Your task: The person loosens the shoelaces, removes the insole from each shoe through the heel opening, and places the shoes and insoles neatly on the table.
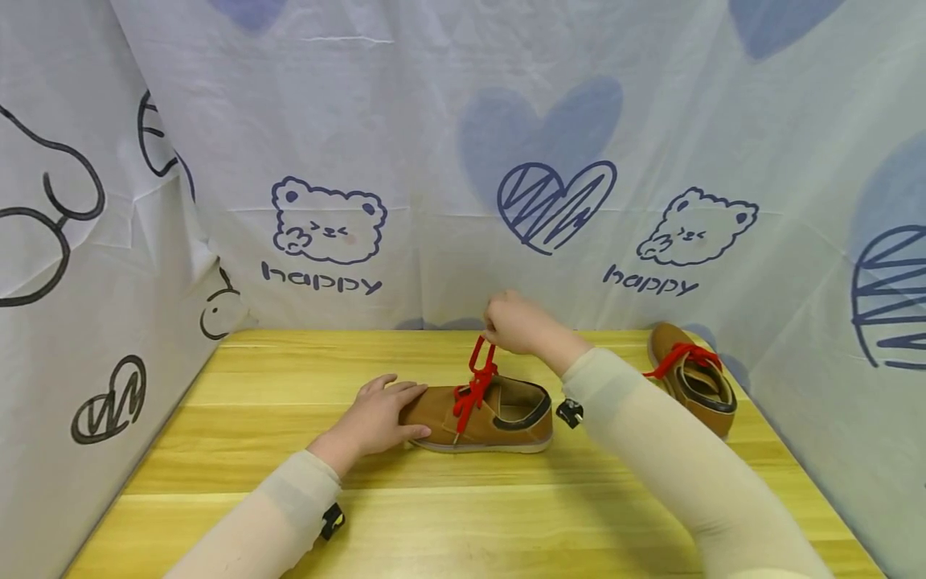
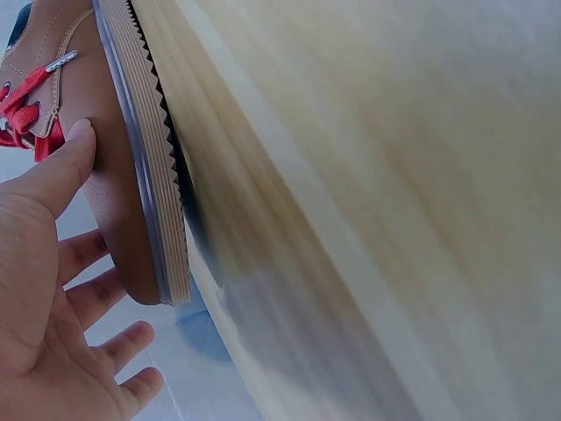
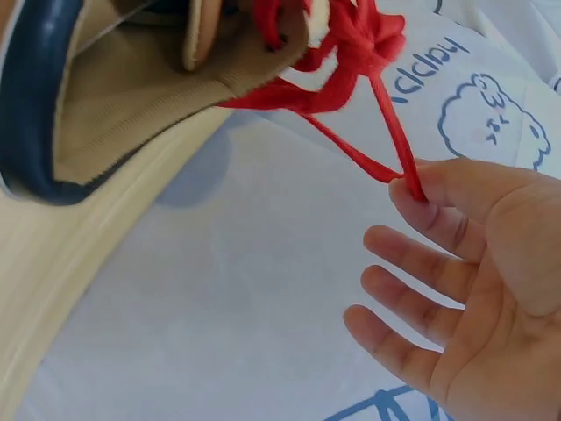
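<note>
A brown shoe (image 1: 441, 414) with red laces stands on the table, its toe to the left. Across the toe lies my left hand (image 1: 379, 418), thumb on the near side and fingers on the far side; in the left wrist view the thumb (image 2: 66, 167) presses the brown upper, and two fingers are spread past the toe tip. My right hand (image 1: 524, 326) is above the shoe and pinches a loop of the red shoelace (image 3: 399, 132) between thumb and index finger, pulled taut from the knot. Its other fingers hang loosely bent in the right wrist view.
A second brown shoe (image 1: 669, 342) with red laces stands at the table's back right. The yellow wooden table (image 1: 463, 523) is bounded by a white cloth (image 1: 434, 161) with printed bears and hearts behind and at both sides.
</note>
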The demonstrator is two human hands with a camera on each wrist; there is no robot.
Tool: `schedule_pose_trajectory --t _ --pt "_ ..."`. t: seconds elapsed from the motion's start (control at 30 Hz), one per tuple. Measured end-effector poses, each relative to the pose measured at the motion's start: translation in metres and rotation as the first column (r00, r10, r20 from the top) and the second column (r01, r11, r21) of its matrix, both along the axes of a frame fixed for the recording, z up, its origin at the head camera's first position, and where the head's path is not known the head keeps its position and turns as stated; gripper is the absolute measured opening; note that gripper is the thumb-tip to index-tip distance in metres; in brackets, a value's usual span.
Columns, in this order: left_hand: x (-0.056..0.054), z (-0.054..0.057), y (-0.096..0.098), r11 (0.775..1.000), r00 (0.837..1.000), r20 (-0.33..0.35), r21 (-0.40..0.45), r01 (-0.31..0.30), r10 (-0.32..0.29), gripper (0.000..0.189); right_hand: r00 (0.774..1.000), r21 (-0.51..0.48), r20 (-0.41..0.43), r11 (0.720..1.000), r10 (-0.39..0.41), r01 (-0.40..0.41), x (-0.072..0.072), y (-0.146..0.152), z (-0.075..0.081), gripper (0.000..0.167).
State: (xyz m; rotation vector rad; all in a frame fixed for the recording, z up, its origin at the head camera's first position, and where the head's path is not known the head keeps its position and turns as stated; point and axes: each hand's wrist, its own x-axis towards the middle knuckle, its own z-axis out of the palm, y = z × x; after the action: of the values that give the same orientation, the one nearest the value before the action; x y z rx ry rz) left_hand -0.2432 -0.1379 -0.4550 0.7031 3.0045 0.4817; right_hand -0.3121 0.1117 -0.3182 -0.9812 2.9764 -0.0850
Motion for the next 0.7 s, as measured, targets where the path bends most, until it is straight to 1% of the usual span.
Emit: schedule_pose_trajectory --t 0.2,0.37,0.57,0.7 --pt "0.001 0.001 0.0 1.0 1.0 -0.001 0.008 0.007 -0.007 0.075 0.999 -0.012 -0.022 0.999 -0.03 0.03 0.001 0.001 0.01 0.024" --pt "0.002 0.001 0.001 1.0 1.0 0.009 0.018 -0.002 0.002 0.074 0.997 -0.015 -0.058 0.999 -0.047 0.046 0.001 0.0 0.015 0.018" --pt "0.001 0.001 0.002 0.999 1.0 0.005 0.038 -0.002 0.002 0.073 0.99 -0.008 -0.1 0.995 -0.097 0.096 0.0 -0.001 0.019 0.021" --pt "0.0 0.0 0.003 0.999 1.0 0.0 0.038 -0.005 0.005 0.072 0.977 -0.047 -0.158 0.989 -0.145 0.14 -0.002 -0.002 0.025 0.025"
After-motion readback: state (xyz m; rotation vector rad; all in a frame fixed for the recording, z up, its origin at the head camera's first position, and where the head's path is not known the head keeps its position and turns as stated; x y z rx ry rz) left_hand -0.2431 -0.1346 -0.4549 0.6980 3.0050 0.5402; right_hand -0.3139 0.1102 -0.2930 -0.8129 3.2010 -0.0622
